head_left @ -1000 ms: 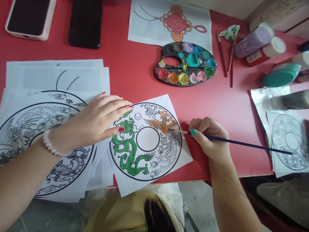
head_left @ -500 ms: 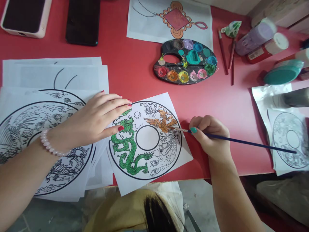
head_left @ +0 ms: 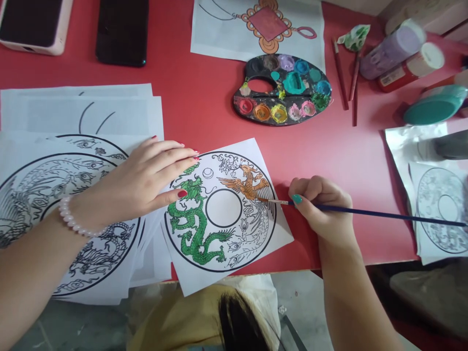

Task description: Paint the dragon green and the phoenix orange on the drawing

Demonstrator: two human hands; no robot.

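Observation:
My right hand pinches a thin paintbrush with a dark blue handle. The brush tip lies at the lower edge of the orange phoenix's wing on a printed sheet. A green dragon fills the left side of that sheet's ring; the phoenix's long tail is uncoloured. My left hand, fingers stretched out, rests flat over the sheet's left edge and a stack of line-drawing papers. Behind the sheet sits a black paint palette with several wells of colour.
Two phones lie at the back left. A sheet with a painted red knot is under the palette's far edge. Red brushes, several paint bottles and more printed sheets are on the right. The table's front edge is close.
My right hand has shifted slightly right, and the brush tip has moved right and a little down along the wing. My left hand stays put.

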